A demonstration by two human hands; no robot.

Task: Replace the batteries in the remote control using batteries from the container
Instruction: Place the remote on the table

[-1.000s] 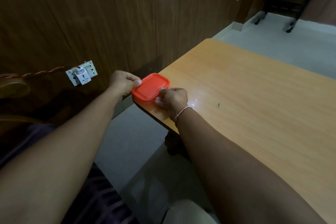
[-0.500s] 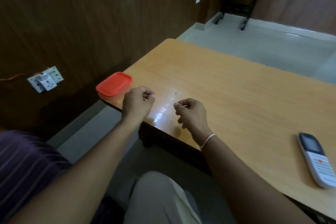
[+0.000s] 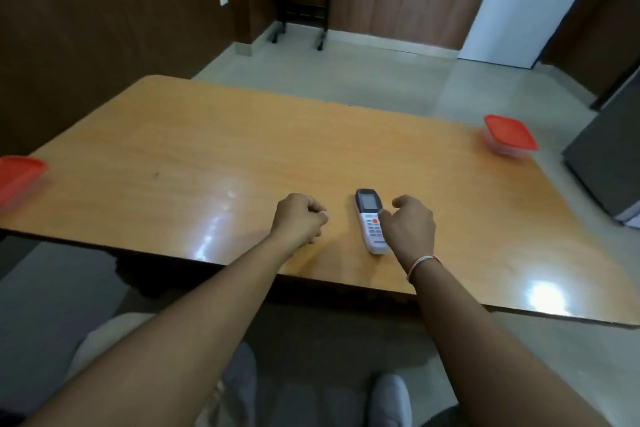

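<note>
A white remote control with a dark screen lies face up on the wooden table, near its front edge. My left hand hovers just left of it, curled into a fist; whether anything is inside I cannot see. My right hand is at the remote's right side, fingers loosely curled, its thumb at the edge by the buttons, not gripping. One clear container with a red lid sits at the table's far left edge. A second red-lidded container stands at the back right corner. Both lids are on.
A dark wood-panelled wall runs along the left. A black stand on wheels is at the far wall and a white door at the back right. A grey cabinet stands right of the table. My knees and shoes show below the table's edge.
Both hands left the red-lidded container at the left and moved right to the remote. My view swung right, so the remote and a second container came into sight.
</note>
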